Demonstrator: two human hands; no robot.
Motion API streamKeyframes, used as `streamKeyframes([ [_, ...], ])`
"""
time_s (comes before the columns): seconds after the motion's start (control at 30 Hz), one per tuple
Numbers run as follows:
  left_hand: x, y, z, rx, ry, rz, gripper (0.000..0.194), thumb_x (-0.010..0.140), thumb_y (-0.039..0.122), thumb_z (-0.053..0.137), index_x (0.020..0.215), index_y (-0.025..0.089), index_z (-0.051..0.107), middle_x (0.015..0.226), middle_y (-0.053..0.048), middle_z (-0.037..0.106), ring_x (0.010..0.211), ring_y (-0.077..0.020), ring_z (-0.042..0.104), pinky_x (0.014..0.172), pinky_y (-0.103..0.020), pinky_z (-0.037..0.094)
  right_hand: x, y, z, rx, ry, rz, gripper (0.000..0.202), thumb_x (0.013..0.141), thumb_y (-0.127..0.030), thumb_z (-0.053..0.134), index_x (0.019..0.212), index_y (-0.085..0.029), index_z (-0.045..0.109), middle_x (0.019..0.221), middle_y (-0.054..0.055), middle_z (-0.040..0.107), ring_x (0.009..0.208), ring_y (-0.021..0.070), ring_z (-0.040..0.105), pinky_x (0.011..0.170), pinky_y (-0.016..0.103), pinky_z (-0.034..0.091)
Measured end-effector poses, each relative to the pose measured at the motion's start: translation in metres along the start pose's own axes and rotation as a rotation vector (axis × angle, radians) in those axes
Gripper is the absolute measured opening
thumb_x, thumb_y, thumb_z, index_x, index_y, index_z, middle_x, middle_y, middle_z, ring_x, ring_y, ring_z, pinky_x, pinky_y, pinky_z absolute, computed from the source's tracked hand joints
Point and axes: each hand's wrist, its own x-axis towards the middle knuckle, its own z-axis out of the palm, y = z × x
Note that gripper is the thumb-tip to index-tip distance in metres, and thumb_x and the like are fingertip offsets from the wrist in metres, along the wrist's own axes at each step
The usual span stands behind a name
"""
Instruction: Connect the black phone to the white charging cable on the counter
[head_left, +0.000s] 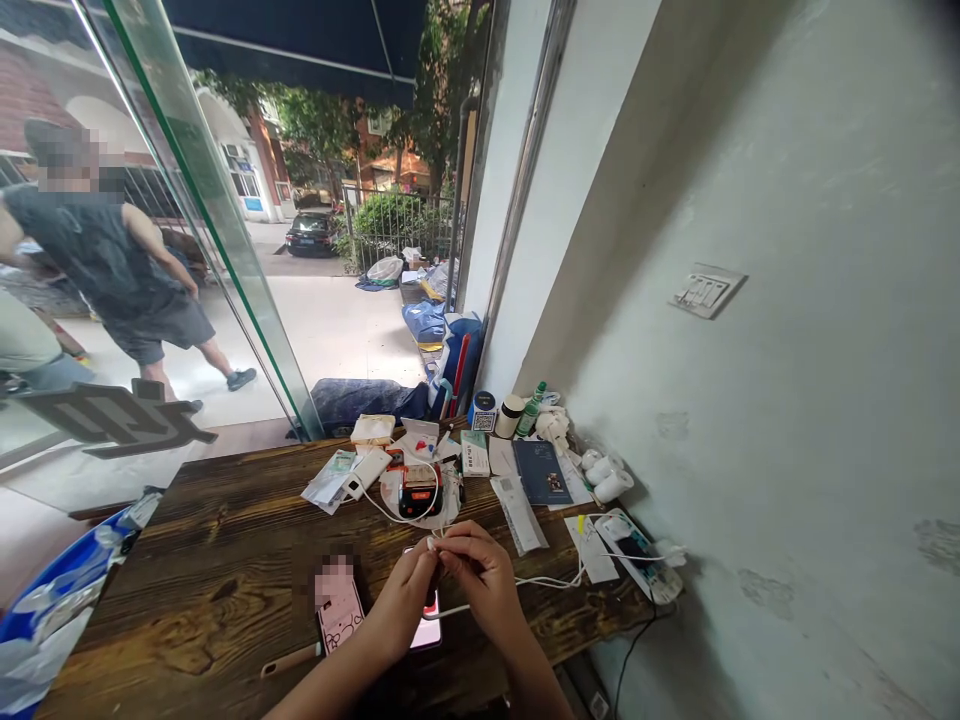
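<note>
My left hand (412, 585) and my right hand (480, 565) meet above the near part of the wooden table, fingers closed in a pinch. Between the fingertips a small white piece (431, 543) shows, which looks like the end of a white charging cable; the fingers cover most of it. A length of white cable (450, 611) runs beneath my right hand toward the right. Under my hands lies a phone with a lit pinkish screen (426, 633), partly hidden. Left of my left hand is a phone in a pink patterned case (341, 610), with a brown strap (289, 661) beside it.
Beyond my hands sit a black-and-orange device (420, 492), a white power bank (367, 472), papers and a dark blue booklet (541, 472). A power strip (637, 555) lies by the wall at right. Past the glass door (202, 220), a person (112, 250) walks outside.
</note>
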Motion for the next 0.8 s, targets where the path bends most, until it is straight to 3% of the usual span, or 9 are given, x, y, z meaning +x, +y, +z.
streamKeyframes([
  [0.1, 0.004, 0.003, 0.003, 0.005, 0.036, 0.0, 0.028, 0.073, 0.048, 0.034, 0.071, 0.021, 0.043, 0.062, 0.003, 0.042, 0.062, -0.0147, 0.036, 0.06, -0.031, 0.03, 0.0, 0.004, 0.001, -0.046, 0.019, -0.017, 0.014, 0.085, -0.034, 0.063, 0.09, -0.03, 0.075, 0.087, 0.004, 0.068, 0.081, 0.016, 0.064, 0.073, 0.028, 0.051],
  [0.3, 0.014, -0.01, 0.009, -0.047, 0.112, -0.032, 0.027, 0.073, 0.05, 0.034, 0.067, 0.023, 0.037, 0.058, 0.005, 0.035, 0.06, -0.0154, 0.034, 0.058, -0.03, 0.027, -0.002, 0.007, 0.004, -0.102, 0.083, 0.034, 0.013, 0.082, -0.032, 0.065, 0.085, -0.024, 0.074, 0.085, 0.006, 0.069, 0.079, 0.0176, 0.066, 0.07, 0.027, 0.054],
  [0.4, 0.013, -0.012, 0.008, -0.037, 0.124, 0.0, 0.028, 0.074, 0.05, 0.036, 0.068, 0.023, 0.04, 0.063, 0.003, 0.041, 0.064, -0.0165, 0.037, 0.062, -0.03, 0.029, -0.002, 0.002, 0.006, -0.194, 0.092, 0.037, 0.012, 0.082, -0.028, 0.063, 0.079, -0.02, 0.072, 0.08, 0.006, 0.068, 0.074, 0.0171, 0.065, 0.064, 0.026, 0.053],
  [0.53, 0.014, -0.01, 0.006, 0.011, 0.116, 0.078, 0.026, 0.078, 0.045, 0.037, 0.073, 0.021, 0.044, 0.073, -0.001, 0.052, 0.073, -0.0186, 0.043, 0.069, -0.032, 0.033, -0.001, -0.003, 0.008, -0.312, 0.084, -0.083, 0.015, 0.084, -0.02, 0.057, 0.077, -0.019, 0.069, 0.076, 0.005, 0.067, 0.072, 0.0146, 0.064, 0.065, 0.024, 0.052],
  [0.8, 0.017, -0.023, 0.008, 0.034, 0.15, 0.048, 0.024, 0.078, 0.044, 0.033, 0.07, 0.023, 0.04, 0.073, -0.002, 0.053, 0.074, -0.0203, 0.046, 0.072, -0.035, 0.034, -0.003, 0.002, 0.019, -0.347, 0.17, -0.104, 0.015, 0.081, -0.013, 0.053, 0.076, -0.019, 0.066, 0.075, 0.004, 0.067, 0.071, 0.0138, 0.064, 0.065, 0.022, 0.052],
])
